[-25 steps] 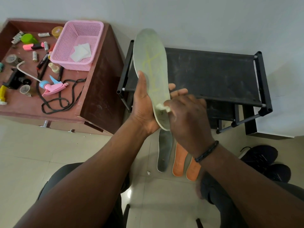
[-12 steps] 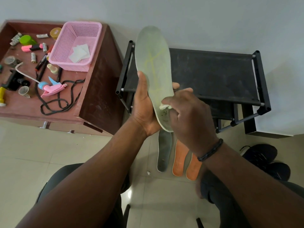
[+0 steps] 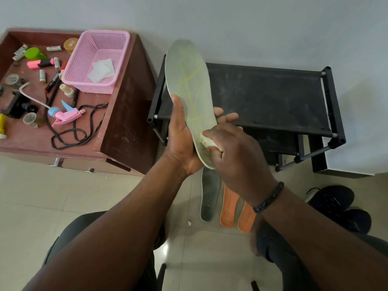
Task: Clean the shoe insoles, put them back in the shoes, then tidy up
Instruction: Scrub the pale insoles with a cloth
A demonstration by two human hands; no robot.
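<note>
My left hand point(image 3: 182, 139) grips a pale green insole point(image 3: 189, 85) near its heel and holds it upright in front of me. My right hand point(image 3: 235, 156) pinches a small white wipe point(image 3: 206, 141) and presses it against the heel part of that insole. On the floor below lie a grey insole point(image 3: 209, 196) and two orange insoles point(image 3: 228, 206), side by side. A pair of black shoes point(image 3: 338, 208) sits on the floor at the right.
A black shoe rack point(image 3: 273, 97) stands against the wall behind the insole. On the brown cabinet point(image 3: 126, 114) at the left are a pink basket point(image 3: 84, 57) with white wipes, a pink spray head point(image 3: 65, 114), black laces and several small items.
My right hand with the wipe has rubbed up and down over the heel of the green insole. The left hand keeps the same grip.
</note>
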